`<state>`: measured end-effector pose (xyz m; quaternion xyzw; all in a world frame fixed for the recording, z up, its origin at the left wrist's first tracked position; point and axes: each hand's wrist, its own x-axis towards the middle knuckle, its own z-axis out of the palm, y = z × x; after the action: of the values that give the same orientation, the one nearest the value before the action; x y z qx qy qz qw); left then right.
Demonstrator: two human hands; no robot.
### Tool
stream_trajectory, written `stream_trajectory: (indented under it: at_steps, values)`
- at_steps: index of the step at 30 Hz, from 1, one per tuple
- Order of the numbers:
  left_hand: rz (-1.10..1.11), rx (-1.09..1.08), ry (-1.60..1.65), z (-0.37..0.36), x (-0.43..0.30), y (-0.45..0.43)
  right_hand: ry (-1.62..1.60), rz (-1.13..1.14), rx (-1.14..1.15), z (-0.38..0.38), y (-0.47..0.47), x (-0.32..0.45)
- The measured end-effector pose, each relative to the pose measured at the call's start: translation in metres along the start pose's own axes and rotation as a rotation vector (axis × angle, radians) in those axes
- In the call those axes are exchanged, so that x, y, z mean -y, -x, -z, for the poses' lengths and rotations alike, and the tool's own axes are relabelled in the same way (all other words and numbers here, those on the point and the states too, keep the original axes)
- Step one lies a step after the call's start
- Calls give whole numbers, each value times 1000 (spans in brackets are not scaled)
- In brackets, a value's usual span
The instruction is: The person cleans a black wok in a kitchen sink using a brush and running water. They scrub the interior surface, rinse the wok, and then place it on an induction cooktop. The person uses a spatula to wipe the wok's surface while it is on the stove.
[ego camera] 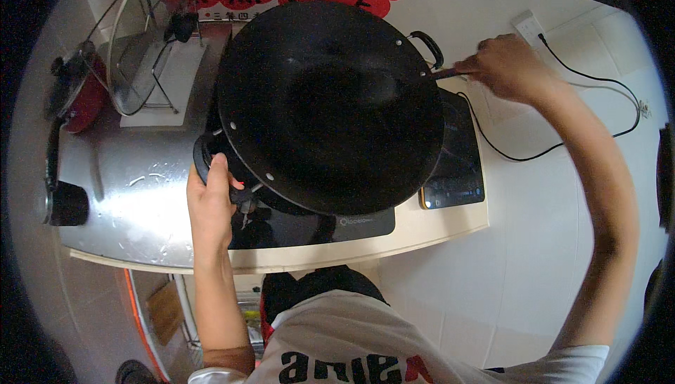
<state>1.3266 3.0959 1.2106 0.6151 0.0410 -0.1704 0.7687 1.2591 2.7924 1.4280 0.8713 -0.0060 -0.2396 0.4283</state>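
Note:
A large black wok fills the middle of the view, tilted over a black glass cooktop. My left hand grips the wok's black loop handle at the near left, thumb on top. At the upper right, my right hand is closed round the dark handle of a utensil that reaches over the wok's rim; its far end is lost in the dark inside. A second black loop handle stands free beside that rim. No food can be made out in the wok's dark bowl.
A plugged-in phone or tablet lies right of the wok, its black cable running to a wall socket strip. Leftward are a wet steel worktop, a wire rack, glass lids, a red pan and a black-handled tool.

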Motion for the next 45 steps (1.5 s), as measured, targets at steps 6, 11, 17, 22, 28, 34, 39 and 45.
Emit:
stream_trajectory:
  at_steps: [6,11,17,22,28,34,39,45]
  values:
    - [-27,27,16,2,5,-4,154,109,42,23,6,-31]
    - [-69,15,12,-1,7,-3,-169,296,-29,28,-2,-1]
    - [-43,-9,23,0,6,-1,-170,191,110,27,15,-12]
    - [-40,-21,-5,-1,6,-2,-319,275,65,20,10,7]
    - [-8,-20,-21,3,5,-2,-555,230,-154,5,-4,29]
    - [-19,-23,-47,2,2,1,-523,233,-147,11,9,28]
    - [39,-24,-49,-5,-6,5,-620,110,-321,-42,-27,38]
    - [54,-53,-237,-8,-14,7,-667,-226,-453,-143,-51,0]
